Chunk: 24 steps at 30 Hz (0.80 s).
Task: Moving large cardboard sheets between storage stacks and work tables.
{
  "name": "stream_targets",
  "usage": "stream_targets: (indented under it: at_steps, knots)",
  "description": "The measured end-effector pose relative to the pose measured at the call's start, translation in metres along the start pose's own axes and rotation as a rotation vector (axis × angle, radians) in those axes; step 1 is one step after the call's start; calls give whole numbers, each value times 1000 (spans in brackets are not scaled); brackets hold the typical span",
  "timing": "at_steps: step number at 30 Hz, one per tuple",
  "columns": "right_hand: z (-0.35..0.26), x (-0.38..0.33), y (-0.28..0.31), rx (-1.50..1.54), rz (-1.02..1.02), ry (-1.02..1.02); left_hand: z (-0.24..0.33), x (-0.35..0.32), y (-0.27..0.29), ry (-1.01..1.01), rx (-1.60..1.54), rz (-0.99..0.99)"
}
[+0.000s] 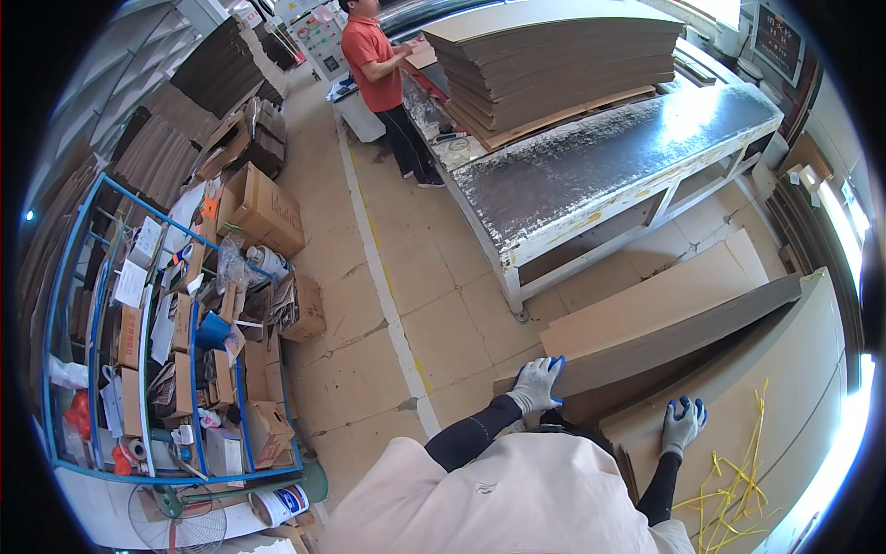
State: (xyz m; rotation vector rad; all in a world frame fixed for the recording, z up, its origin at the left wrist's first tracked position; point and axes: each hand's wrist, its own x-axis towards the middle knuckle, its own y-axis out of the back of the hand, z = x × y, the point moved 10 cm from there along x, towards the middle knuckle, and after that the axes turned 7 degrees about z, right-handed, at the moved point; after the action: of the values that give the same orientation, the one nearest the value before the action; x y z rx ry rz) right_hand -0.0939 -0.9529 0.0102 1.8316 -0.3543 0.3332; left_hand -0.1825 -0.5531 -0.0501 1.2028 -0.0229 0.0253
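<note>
My left hand [535,386], in a grey glove with blue fingertips, spans the near end of a thick stack of cardboard sheets [683,334]. Its fingers lie toward the far face and its thumb toward the near one. The stack's brown layered edge faces up. To the right, my right hand [682,427], gloved the same way, is over a broad pale cardboard sheet [784,369], fingers apart and a little bent, holding nothing. Loose yellow strapping [738,485] lies tangled on that sheet, beside my right forearm. A dark gap separates the stack from the pale sheet.
Ahead stands a worn metal-topped table [600,162] bearing a tall cardboard pile [563,69]. A person in a red shirt [374,69] works at its left side. A blue-framed rack [92,305] with boxes stands left, near a fan [175,517] and a white bucket [277,504].
</note>
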Motion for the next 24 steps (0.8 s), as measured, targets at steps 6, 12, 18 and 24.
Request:
stream_targets:
  at_steps: [6,12,18,24]
  knots:
    - [-3,0,3,-10,3,-1,1,1,3,33,-44,-23]
    - [4,-1,-4,9,-7,1,-1,0,-1,26,-24,-12]
    - [5,-2,-5,18,-6,-2,-1,-1,-2,-7,4,7]
    - [6,-1,-5,5,-1,-6,1,0,-1,-3,17,-8]
